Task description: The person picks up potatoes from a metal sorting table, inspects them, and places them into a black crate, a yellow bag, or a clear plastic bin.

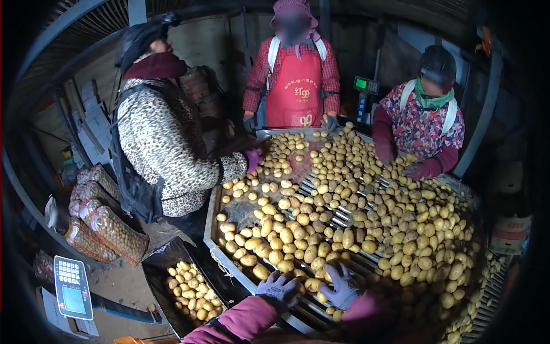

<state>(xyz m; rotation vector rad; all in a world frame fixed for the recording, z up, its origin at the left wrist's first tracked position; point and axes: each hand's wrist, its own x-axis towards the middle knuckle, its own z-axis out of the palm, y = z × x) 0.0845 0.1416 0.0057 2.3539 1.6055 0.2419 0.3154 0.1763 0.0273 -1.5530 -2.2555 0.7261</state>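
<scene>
Many potatoes cover a large metal-rimmed sorting table with slatted bars down its middle. At the near edge, my left hand in a grey-purple glove lies over the bars with its fingers apart, just below a few potatoes. Beside it, my right hand, gloved the same way, reaches forward with spread fingers. A potato lies between the two hands, close to the right fingertips. Neither hand is closed around anything.
Three people stand around the table; one purple-gloved hand rests at its left edge. A black-lined crate of potatoes sits below left, near a scale display. Filled mesh sacks lie behind. Another scale stands at the back.
</scene>
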